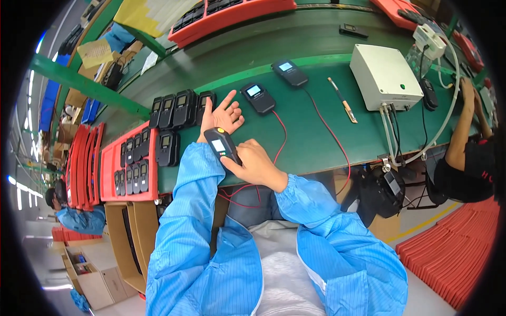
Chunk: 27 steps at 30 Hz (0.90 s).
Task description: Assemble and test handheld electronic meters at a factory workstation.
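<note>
My right hand (259, 164) grips a black handheld meter (217, 142) with a lit white screen and a yellow button at its top end. It holds the meter over my left wrist, by the blue sleeve cuff. Palm up and fingers spread, my left hand (223, 119) holds nothing. Just beyond it lies another black handheld device (258, 99) with a lit screen and a red cable. A similar lit device (290, 72) on a red cable rests farther back. Left of my left hand, several black devices (180, 109) stand grouped on the green bench.
A red tray (112, 152) with several devices sits at left, near stacked red trays (83, 166). A white box (382, 79) with cables stands at right, beside a pen (342, 100). Another person's arm (459, 126) reaches in at far right. Cardboard boxes (124, 242) stand lower left.
</note>
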{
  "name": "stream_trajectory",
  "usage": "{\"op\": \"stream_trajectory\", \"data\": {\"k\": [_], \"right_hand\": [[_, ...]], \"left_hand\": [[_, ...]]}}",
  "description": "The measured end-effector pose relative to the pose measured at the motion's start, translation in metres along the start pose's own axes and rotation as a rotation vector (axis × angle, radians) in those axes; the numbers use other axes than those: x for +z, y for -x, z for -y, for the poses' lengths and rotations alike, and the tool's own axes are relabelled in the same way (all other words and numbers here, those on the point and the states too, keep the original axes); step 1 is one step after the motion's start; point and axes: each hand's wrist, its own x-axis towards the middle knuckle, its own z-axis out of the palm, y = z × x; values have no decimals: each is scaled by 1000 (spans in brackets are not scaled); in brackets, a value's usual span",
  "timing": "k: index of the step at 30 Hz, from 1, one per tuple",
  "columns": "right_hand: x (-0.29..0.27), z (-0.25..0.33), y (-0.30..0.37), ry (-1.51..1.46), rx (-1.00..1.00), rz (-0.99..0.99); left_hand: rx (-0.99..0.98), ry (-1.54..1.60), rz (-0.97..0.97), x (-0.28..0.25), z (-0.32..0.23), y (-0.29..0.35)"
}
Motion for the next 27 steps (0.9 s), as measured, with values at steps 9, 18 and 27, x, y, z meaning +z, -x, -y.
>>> {"op": "stream_trajectory", "data": {"k": [9, 18, 27], "right_hand": [[0, -1, -3, -3, 42, 6], [-4, 4, -17, 491, 105, -178], [-87, -5, -114, 611, 118, -446]], "left_hand": [[-19, -169, -2, 0, -7, -26], [73, -572, 44, 22, -2, -19], [156, -1576, -87, 17, -11, -12]]}}
